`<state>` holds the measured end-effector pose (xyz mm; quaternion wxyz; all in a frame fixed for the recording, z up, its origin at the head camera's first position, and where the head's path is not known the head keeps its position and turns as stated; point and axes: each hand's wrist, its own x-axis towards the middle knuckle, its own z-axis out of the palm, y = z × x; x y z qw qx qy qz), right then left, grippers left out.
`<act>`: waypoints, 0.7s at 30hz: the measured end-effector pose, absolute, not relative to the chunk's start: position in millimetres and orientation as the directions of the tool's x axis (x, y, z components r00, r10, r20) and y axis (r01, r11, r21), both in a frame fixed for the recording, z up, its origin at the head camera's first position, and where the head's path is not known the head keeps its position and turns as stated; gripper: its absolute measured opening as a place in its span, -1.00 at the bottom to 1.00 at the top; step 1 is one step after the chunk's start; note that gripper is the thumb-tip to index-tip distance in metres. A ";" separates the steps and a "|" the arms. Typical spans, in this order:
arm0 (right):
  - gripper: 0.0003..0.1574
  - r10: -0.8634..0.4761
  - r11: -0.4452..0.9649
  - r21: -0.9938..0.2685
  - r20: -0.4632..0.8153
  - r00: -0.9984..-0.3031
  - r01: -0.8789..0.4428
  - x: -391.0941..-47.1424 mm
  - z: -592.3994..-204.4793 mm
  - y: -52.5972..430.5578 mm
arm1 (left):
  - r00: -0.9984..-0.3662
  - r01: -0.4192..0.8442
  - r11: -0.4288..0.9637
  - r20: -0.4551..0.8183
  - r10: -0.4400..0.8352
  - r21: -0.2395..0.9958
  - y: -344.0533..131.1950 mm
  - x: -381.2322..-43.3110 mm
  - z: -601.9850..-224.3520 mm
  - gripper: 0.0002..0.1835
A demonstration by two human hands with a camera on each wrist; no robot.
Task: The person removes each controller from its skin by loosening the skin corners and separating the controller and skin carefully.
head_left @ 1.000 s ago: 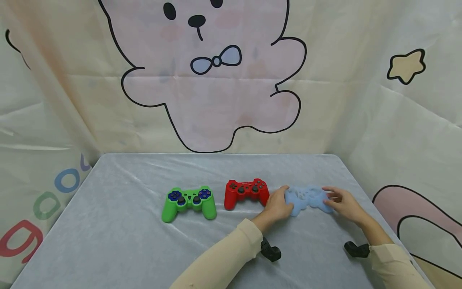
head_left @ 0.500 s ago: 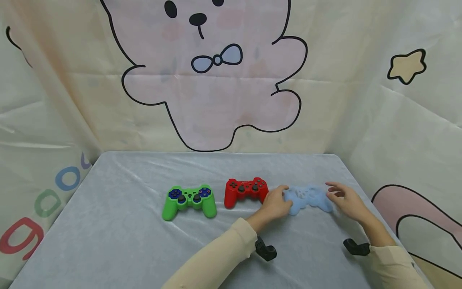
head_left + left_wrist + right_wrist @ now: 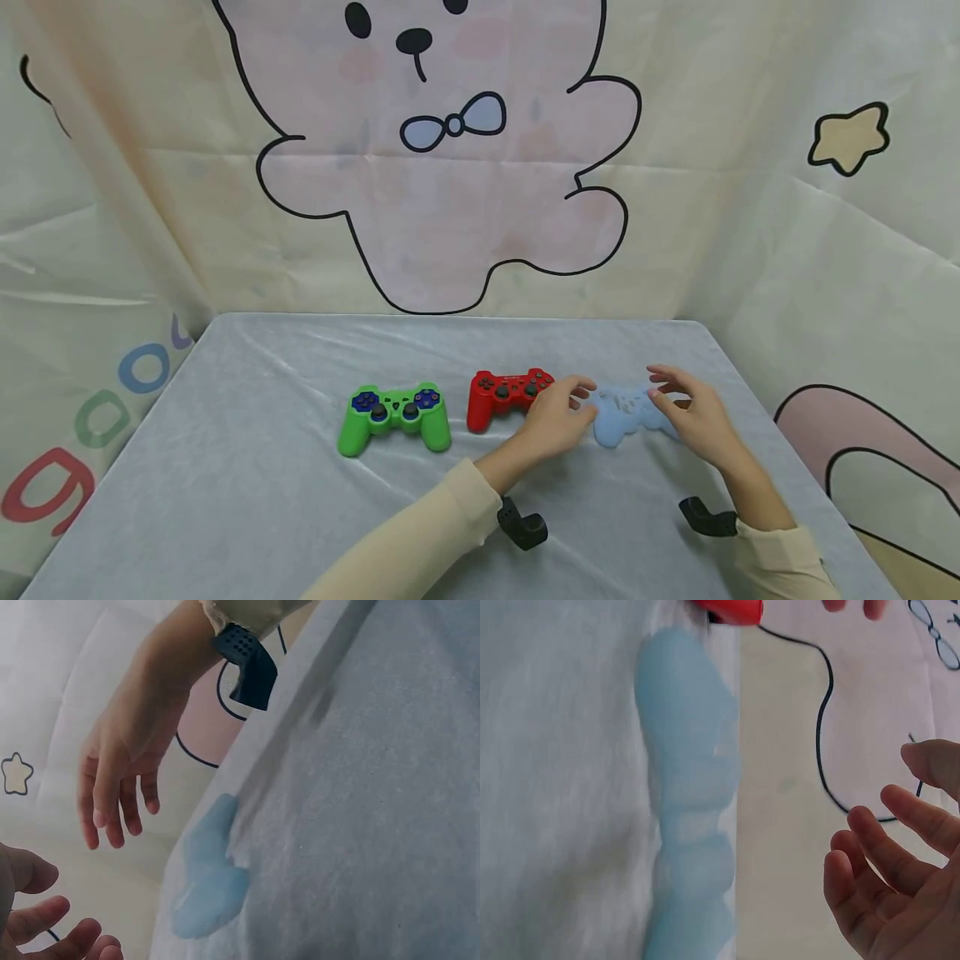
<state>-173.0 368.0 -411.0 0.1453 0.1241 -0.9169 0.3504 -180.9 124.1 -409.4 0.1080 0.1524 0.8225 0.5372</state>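
Blue cover [image 3: 628, 411] lies flat on worktop [image 3: 247, 467] right of red controller [image 3: 504, 395], between left hand [image 3: 557, 413] and right hand [image 3: 688, 411], both released, hovering.
Left wrist: cover [image 3: 208, 885] limp; may fold if snatched.
Right wrist: red controller [image 3: 731, 610] just beside; could be knocked.

On the grey cloth-covered table [image 3: 247, 467], three items are set in a row: a green plastic game controller [image 3: 393, 416] at the left, a red plastic game controller [image 3: 504, 394] in the middle, and a pale blue soft controller cover [image 3: 628, 412] at the right, flanked by the left hand [image 3: 553, 417] and right hand [image 3: 690, 413]; a bear-printed fabric backdrop [image 3: 450, 167] is hung behind the table
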 end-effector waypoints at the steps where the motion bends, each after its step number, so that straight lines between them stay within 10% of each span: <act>1: -0.53 -0.129 0.725 -0.604 0.351 -0.927 -0.330 -173.5 -410.9 364.7 | -0.930 0.141 0.371 -0.006 0.368 0.918 120.8 -180.9 -407.8 -0.68; 21: -0.51 -0.217 0.663 -0.664 0.272 -0.938 -0.346 -186.1 -406.8 304.2 | -0.941 0.246 0.337 0.141 0.308 0.909 53.4 -176.4 -396.1 -0.69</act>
